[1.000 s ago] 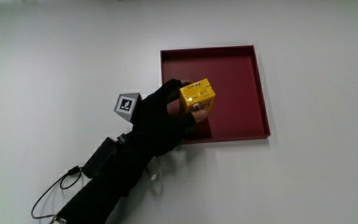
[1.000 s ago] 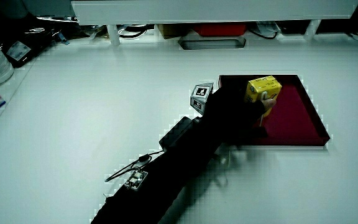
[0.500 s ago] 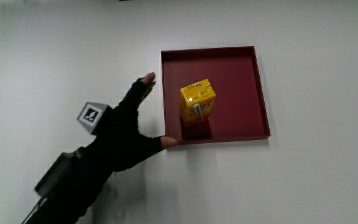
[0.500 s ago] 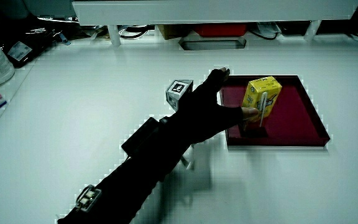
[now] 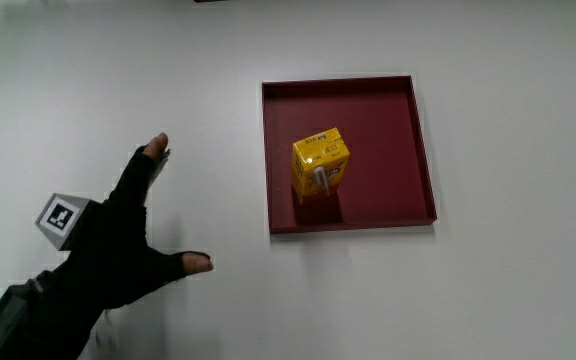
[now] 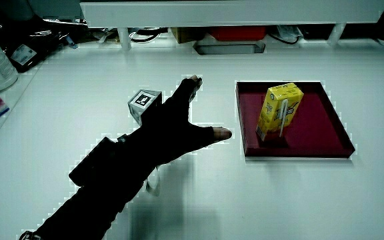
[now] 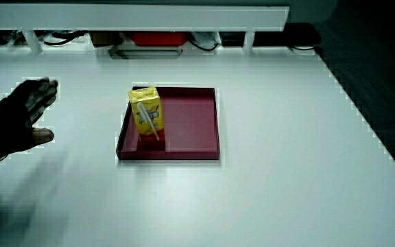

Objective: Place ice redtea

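The yellow ice red-tea carton (image 5: 320,166), a small rectangular drink box with a white straw fixed to one face, stands upright inside the shallow square dark-red tray (image 5: 408,140); it sits on the tray floor toward the rim nearest the person and toward the tray's edge that faces the hand; in both side views (image 6: 279,111) (image 7: 146,114) the carton rises well above the tray's low wall (image 6: 297,153) (image 7: 168,154). The tray lies flat on the plain white tabletop (image 5: 508,280). The black-gloved hand (image 5: 118,255) is over bare tabletop beside the tray, well apart from it and from the carton, touching neither; its grip is apart, the fingers (image 5: 148,165) stretched out and the thumb splayed toward the tray, holding nothing; a side view (image 6: 172,127) shows the same spread hand with its forearm running back toward the person. The small white patterned cube (image 5: 61,218) sits on the back of the glove (image 6: 144,102).
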### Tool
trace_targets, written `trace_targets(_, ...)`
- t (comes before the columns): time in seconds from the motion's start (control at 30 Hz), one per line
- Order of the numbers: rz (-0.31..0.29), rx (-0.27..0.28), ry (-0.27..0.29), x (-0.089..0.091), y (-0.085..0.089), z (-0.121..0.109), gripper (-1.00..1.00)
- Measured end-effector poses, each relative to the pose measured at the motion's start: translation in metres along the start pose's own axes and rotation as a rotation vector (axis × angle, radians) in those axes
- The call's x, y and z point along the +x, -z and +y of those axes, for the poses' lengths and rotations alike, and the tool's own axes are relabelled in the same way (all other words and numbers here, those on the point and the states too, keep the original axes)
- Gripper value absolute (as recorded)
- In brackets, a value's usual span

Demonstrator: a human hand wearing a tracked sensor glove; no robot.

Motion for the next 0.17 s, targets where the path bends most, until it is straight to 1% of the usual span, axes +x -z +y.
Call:
trace_targets(0.03,0.011,0.004,0.007,-0.0006,-0.0017,-0.0023,-1.0)
trace_targets(0.1,0.017,0.009,-0.002,0.0001,-0.0035,-0.0063,-1.0)
trace_targets(0.17,0.003,0.016,-0.008,-0.001,-0.0063,-0.0098,-1.0)
